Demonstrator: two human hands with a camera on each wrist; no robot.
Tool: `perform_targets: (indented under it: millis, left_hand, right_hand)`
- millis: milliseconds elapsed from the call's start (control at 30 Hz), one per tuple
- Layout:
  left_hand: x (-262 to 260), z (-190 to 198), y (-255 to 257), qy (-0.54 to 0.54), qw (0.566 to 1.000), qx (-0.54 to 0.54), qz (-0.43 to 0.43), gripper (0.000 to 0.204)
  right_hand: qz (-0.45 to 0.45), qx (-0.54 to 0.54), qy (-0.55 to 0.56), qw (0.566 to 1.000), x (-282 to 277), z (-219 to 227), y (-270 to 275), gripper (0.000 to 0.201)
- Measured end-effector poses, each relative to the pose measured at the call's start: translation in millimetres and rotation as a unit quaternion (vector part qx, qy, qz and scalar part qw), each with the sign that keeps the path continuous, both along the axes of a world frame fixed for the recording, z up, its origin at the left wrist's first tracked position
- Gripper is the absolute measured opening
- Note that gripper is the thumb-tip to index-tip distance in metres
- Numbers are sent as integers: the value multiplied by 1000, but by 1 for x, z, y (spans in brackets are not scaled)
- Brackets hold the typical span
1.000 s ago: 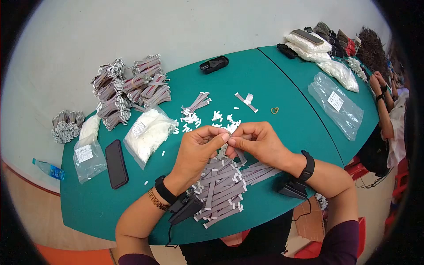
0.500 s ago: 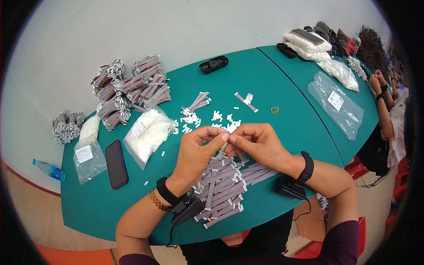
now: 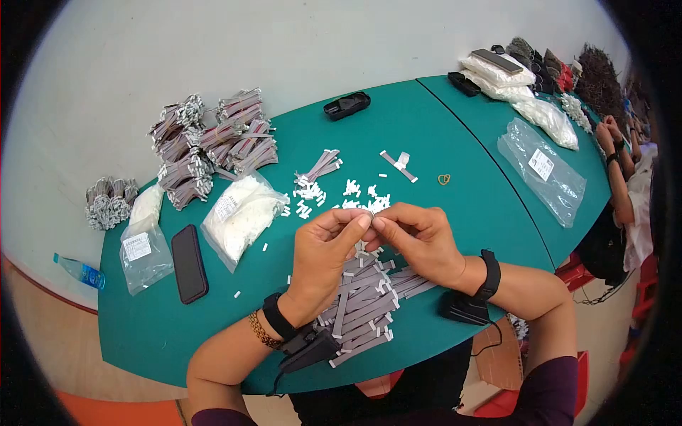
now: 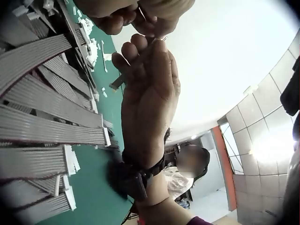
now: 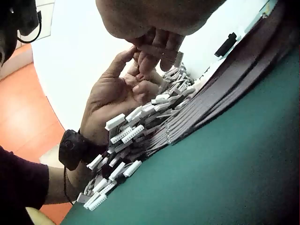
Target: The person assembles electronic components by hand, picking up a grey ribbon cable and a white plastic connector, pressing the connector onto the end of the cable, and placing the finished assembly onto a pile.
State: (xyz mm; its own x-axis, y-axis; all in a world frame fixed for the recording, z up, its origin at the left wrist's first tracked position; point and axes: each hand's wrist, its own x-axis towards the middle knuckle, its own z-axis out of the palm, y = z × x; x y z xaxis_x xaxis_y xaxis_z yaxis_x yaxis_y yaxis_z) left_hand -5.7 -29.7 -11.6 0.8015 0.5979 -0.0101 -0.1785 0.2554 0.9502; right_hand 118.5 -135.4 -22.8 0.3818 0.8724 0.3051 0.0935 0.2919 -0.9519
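Observation:
Both hands meet above the table, fingertips together. My right hand [image 3: 430,245] pinches a short grey ribbon cable [image 4: 120,80] between thumb and fingers, and its loose end hangs across the palm side. At the cable's upper end, my left hand [image 3: 318,259] pinches with thumb and forefinger; the small end piece there is mostly hidden by the fingertips. Under the hands lies a pile of flat grey ribbon cables [image 3: 361,302] with white plugs on their ends. Small loose white connectors [image 3: 310,192] are scattered just beyond the hands.
Bundled cables [image 3: 213,138] are stacked at the back left. Near them lie a bag of white connectors [image 3: 241,216], a phone [image 3: 188,264] and a water bottle [image 3: 79,271]. Rubber bands [image 3: 444,179] and a plastic bag [image 3: 543,170] lie right. Another person sits at far right.
The hands stay pinched together at nearly the same spot, with only slight shifts of the fingers. My left wrist has moved a little to the right.

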Motion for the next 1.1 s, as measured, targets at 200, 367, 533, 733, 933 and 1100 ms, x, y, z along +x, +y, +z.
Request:
perform_targets:
  millis: [200,367,533,733,933,1100]
  left_hand:
    - [1,-5,1,-16,990,135,42,14]
    - [2,2,-1,-30,993,114,29,13]
    - [-3,7,-5,-13,998,60,28,14]
    - [-3,12,-3,-2,994,104,30,13]
    - [-3,9,-3,-9,992,115,45,12]
    - [-5,6,1,0,967,249,63,12]
  right_hand:
    - [-17,-7,-78,997,0,3,0,13]
    - [-20,12,-70,997,-1,6,-2,14]
    - [-2,29,13,999,-5,3,-2,15]
    - [-24,48,-33,998,-7,6,-3,16]
    - [-51,43,-76,995,-8,8,-3,14]
    - [-34,36,-18,999,-11,10,-3,15]
